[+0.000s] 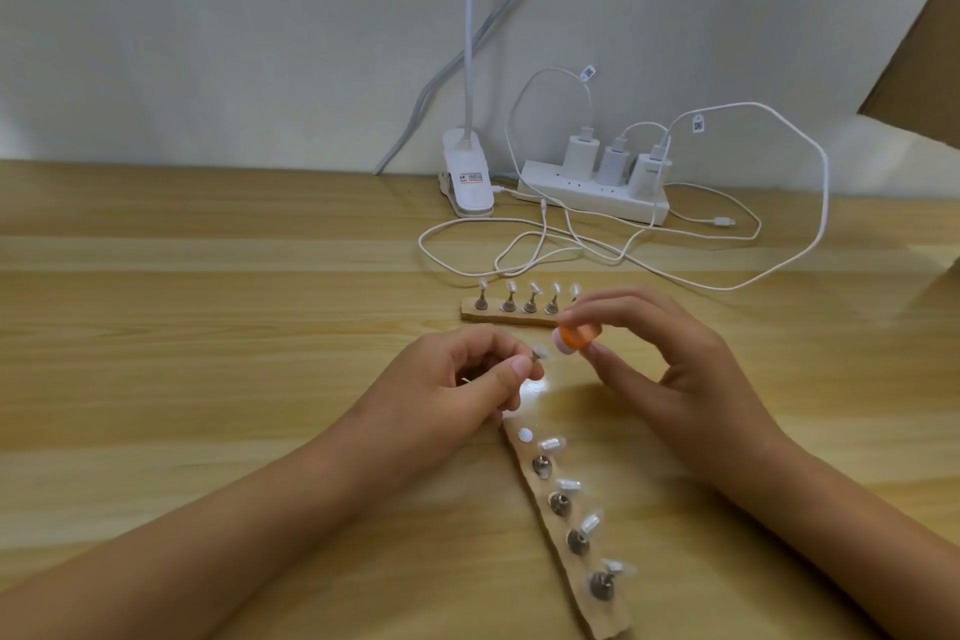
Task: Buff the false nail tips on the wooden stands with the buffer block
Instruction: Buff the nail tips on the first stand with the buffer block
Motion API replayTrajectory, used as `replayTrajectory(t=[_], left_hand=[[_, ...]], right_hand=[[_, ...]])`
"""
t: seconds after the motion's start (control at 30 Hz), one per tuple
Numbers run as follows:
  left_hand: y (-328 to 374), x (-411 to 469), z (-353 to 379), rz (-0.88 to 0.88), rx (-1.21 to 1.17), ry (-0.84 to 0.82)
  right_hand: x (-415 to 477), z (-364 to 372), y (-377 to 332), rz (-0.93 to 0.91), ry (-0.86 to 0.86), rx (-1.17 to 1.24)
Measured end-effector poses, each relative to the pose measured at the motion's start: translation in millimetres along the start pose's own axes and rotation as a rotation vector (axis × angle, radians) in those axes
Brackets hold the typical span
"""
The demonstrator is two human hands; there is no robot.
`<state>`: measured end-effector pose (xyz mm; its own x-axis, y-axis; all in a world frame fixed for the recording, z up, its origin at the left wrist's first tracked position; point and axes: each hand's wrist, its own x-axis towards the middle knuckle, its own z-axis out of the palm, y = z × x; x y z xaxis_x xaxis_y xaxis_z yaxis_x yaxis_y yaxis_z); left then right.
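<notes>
My left hand [467,379] pinches 1 nail tip [542,353]; my right hand [670,369] grips the buffer block [575,338] just beside it. Buffing next likely needs light strokes.

buffer block [576,337]: orange, end perhaps pale pink | near stand [602,621]: tan | power strip [587,195]: white | table [208,327]: light wood-grain

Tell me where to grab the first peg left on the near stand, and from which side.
Pinch its metal foot low down, coming from the left. Its nail tip leans up to the right, so gripping there leaves that side free for the buffer block in the right hand. The left hand pinches a lifted peg much the same way.
</notes>
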<state>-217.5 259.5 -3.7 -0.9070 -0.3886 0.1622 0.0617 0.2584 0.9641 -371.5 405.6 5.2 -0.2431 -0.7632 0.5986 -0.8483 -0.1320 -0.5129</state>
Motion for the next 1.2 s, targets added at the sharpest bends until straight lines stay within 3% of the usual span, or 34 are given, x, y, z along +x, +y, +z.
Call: replayTrajectory(t=[0.13, 0.27, 0.4, 0.53, 0.67, 0.8, 0.93, 1.03, 1.2], left_hand=[[2, 1, 0, 0.005, 0.060, -0.003], [2, 0, 0, -0.012, 0.052, 0.001], [2, 1, 0, -0.024, 0.018, -0.011], [3, 0, 1, -0.040, 0.002, -0.010], [4, 0, 1, -0.045, 0.012, -0.018], [2, -1, 1, -0.070, 0.013, -0.011], [1, 0, 0, -0.049, 0.043, -0.020], [0, 0, 0, -0.051, 0.038, -0.018], [2, 1, 1, -0.056, -0.017, -0.027]], right_hand=[[0, 3, -4, -0.148, -0.014, -0.034], [0, 0, 3, 0.002, 0.004, 0.043], [0, 5, -3, -0.161, -0.017, 0.002], [1, 1, 5, -0.009, -0.003, 0.016], [1, 5, 1, -0.145, -0.040, -0.013], [1, 0, 3, 0.008, -0.004, 0.000], [0, 3, -4, -0.211, 0.001, -0.110], [1, 1, 0, -0.098, 0.002, -0.109], [1, 7, -3, -0.128, -0.035, 0.003]])
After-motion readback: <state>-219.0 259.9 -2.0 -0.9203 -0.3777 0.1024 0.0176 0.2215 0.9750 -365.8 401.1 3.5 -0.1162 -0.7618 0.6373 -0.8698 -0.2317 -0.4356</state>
